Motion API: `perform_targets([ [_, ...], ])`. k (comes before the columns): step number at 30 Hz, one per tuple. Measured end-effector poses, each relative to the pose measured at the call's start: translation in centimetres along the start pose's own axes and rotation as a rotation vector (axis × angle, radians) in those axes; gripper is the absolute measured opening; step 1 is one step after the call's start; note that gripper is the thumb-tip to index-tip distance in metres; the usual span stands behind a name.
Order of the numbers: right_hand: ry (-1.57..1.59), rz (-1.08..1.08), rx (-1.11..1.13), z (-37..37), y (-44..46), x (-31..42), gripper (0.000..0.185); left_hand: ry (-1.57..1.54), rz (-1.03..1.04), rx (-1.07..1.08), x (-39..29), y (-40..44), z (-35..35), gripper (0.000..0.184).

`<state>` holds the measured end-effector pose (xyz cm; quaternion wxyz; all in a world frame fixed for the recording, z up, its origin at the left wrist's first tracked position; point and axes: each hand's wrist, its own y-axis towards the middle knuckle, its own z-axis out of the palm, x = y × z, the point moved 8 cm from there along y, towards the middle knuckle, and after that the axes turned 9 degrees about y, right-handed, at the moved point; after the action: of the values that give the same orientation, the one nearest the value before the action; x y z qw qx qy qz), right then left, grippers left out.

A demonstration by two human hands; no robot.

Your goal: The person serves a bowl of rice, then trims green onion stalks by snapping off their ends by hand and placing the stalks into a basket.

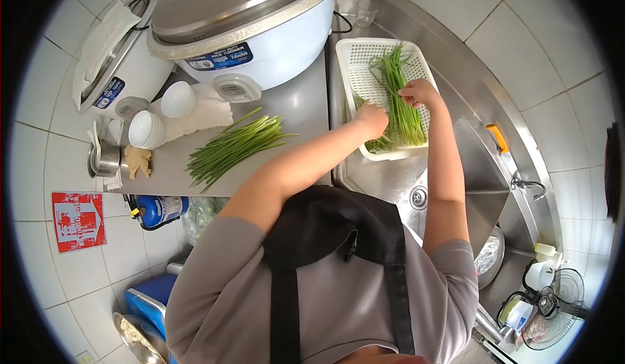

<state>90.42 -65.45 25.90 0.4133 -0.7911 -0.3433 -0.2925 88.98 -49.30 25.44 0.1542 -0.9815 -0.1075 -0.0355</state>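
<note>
A white perforated basket (351, 55) rests over the sink and holds long green stalks (397, 78). Over the basket's left side is my left hand (372, 121), its fingers curled down at the stalks; what they grip is hidden. My right hand (420, 94) is above the right side of the bunch, fingers bent and pressed together at the stalks, with the thing between them too small to name. Another bunch of green stalks (241, 141) lies loose on the steel counter (296, 97), left of the basket.
A big rice cooker (280, 58) stands at the counter's back, a smaller one (124, 71) to its left. White bowls (146, 130) sit on a cloth. The sink drain (418, 198) shows below the basket. A faucet (530, 185) and fan (550, 305) are at right.
</note>
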Motion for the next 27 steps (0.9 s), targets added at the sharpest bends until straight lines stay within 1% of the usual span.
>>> perform_targets([
  [1,0.059,-0.049,-0.006,-0.3,-1.5,1.0,0.019,-0.040,-0.056,-0.208,0.6,-0.4,-1.8,0.025],
  [2,0.060,-0.048,-0.008,-0.4,-2.9,1.8,0.019,-0.040,-0.054,-0.208,0.7,-0.5,-2.1,0.025],
  [4,0.135,-0.135,0.094,0.3,-4.9,3.6,0.016,-0.392,-0.245,-0.714,3.5,-2.6,-6.3,0.024],
  [5,0.133,-0.134,0.095,0.6,-5.6,3.7,0.016,-0.394,-0.246,-0.714,3.7,-2.6,-7.0,0.024],
  [7,0.180,-0.273,0.133,1.3,-7.1,5.3,0.016,-0.296,-0.168,-1.196,4.0,-5.3,-10.7,0.017],
  [8,0.174,-0.275,0.139,1.3,-7.9,5.6,0.016,-0.297,-0.176,-1.198,4.5,-5.5,-11.1,0.017],
  [10,0.279,-0.363,0.152,1.0,-9.9,7.4,0.018,-0.268,-0.039,-0.643,4.2,-1.6,-9.0,0.013],
  [11,0.320,-0.390,0.169,0.5,-10.6,7.5,0.025,-0.277,-0.041,-0.743,4.5,-1.7,-9.0,0.016],
  [12,0.316,-0.394,0.166,0.3,-11.3,7.7,0.025,-0.276,-0.041,-0.748,4.6,-2.0,-9.4,0.016],
  [14,0.597,-0.506,0.132,-1.1,-13.1,9.0,0.028,-0.602,-0.029,-0.619,5.5,-1.8,-9.0,0.019],
  [15,0.566,-0.561,0.118,-1.5,-13.8,9.5,0.032,-0.602,-0.029,-0.619,5.6,-1.7,-9.1,0.019],
  [16,0.566,-0.562,0.117,-1.5,-14.0,9.6,0.032,-0.830,-0.005,-0.564,6.0,-1.2,-8.9,0.020],
  [17,0.663,-0.627,0.116,-1.8,-14.6,10.2,0.030,-1.056,0.020,-0.502,6.2,-0.8,-8.6,0.021],
  [18,0.761,-0.692,0.114,-2.1,-15.0,10.6,0.029,-1.055,0.021,-0.502,6.3,-0.5,-8.7,0.021],
  [19,0.761,-0.693,0.112,-1.7,-15.0,10.8,0.029,-1.166,0.065,-0.459,6.2,-0.1,-8.6,0.022],
  [20,0.714,-0.746,0.013,-1.8,-15.1,11.1,0.027,-1.276,0.108,-0.414,5.9,0.3,-8.5,0.023],
  [21,0.667,-0.798,-0.086,-2.1,-15.3,11.4,0.026,-1.273,0.109,-0.417,5.6,0.0,-9.0,0.023],
  [22,0.666,-0.803,-0.085,-2.2,-14.9,11.4,0.026,-1.298,0.114,-0.501,5.5,-0.6,-9.8,0.024],
  [23,0.619,-0.788,-0.138,-2.4,-14.2,11.2,0.024,-1.323,0.119,-0.586,5.6,-1.3,-10.6,0.024],
  [24,0.571,-0.772,-0.190,-2.7,-13.6,11.0,0.021,-1.321,0.116,-0.589,5.6,-1.9,-11.4,0.024],
  [25,0.524,-0.754,-0.242,-2.8,-13.5,11.0,0.019,-1.206,0.097,-0.674,5.7,-2.7,-12.5,0.024],
  [26,0.524,-0.755,-0.240,-2.9,-13.5,11.1,0.019,-1.088,0.079,-0.755,5.8,-3.7,-13.6,0.023],
  [27,0.486,-0.752,-0.287,-3.2,-13.8,11.3,0.018,-1.076,0.067,-0.853,6.2,-4.2,-14.1,0.023],
])
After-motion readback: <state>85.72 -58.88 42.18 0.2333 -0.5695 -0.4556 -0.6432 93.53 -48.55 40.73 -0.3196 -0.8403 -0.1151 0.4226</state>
